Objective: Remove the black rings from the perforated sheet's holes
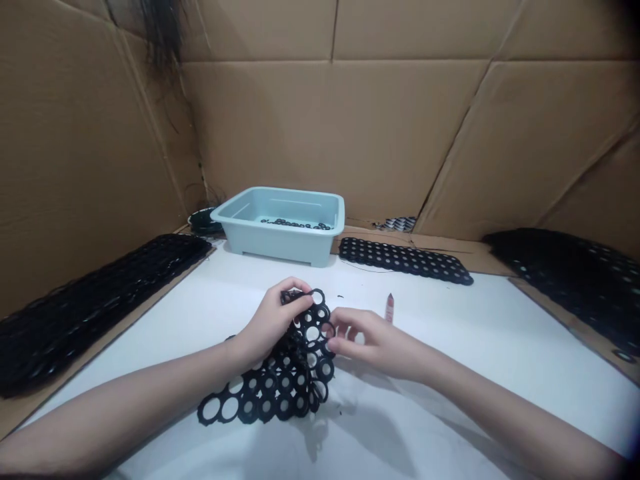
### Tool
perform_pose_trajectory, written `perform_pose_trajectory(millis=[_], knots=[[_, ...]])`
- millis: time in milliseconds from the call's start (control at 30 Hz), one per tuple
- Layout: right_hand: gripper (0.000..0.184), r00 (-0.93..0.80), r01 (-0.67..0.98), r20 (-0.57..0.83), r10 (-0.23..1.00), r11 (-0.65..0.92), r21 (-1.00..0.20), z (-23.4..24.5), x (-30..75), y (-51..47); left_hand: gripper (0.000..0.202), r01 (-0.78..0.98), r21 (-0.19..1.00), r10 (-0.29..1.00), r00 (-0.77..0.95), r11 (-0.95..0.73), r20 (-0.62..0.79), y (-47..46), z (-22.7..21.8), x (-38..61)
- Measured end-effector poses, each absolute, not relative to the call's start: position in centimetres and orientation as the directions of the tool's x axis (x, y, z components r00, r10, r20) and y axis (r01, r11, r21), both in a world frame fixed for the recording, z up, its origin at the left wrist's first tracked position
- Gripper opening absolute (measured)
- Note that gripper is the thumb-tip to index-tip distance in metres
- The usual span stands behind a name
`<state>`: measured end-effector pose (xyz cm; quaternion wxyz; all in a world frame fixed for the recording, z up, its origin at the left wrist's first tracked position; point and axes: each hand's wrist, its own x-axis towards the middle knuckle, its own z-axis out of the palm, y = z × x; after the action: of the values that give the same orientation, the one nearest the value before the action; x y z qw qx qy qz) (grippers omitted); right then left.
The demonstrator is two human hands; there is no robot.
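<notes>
A black mesh of linked rings (285, 383) hangs folded over the white table in front of me. My left hand (280, 310) pinches its upper edge between thumb and fingers. At the right edge of the mesh, my right hand (363, 337) has its thumb and fingertips closed around a ring. Whether those fingertips also hold something small cannot be made out. Just beyond the right hand a pen-like object with a dark pointed tip (389, 308) lies on the table, partly hidden by the hand.
A pale blue basin (280, 243) with small black rings inside stands at the back. Behind the right hand lies a flat black ring strip (405, 259). Black ring material is piled at left (100, 300) and right (565, 267). Cardboard walls (320, 127) enclose the table (500, 340).
</notes>
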<state>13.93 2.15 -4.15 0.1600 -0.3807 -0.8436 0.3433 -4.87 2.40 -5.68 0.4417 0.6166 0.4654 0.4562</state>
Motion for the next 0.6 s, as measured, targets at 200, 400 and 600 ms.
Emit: perform_pose_trajectory(millis=[200, 400, 600], knots=[[0.009, -0.63, 0.192, 0.1, 0.77, 0.279, -0.941, -6.7, 10.6, 2.8, 0.02, 0.551, 0.717, 0.894, 0.14, -0.428, 0.426, 2.5, -5.9, -5.8], [0.014, -0.524, 0.036, 0.082, 0.848, 0.118, -0.992, -8.7, 11.1, 2.4, 0.018, 0.754, 0.129, 0.696, 0.508, -0.644, 0.507, 2.4, -6.6, -6.1], [0.018, -0.545, 0.046, 0.152, 0.825, 0.21, -0.977, -8.9, 11.2, 2.1, 0.02, 0.75, 0.319, 0.814, 0.518, -0.58, 0.263, 1.3, -6.4, -5.0]])
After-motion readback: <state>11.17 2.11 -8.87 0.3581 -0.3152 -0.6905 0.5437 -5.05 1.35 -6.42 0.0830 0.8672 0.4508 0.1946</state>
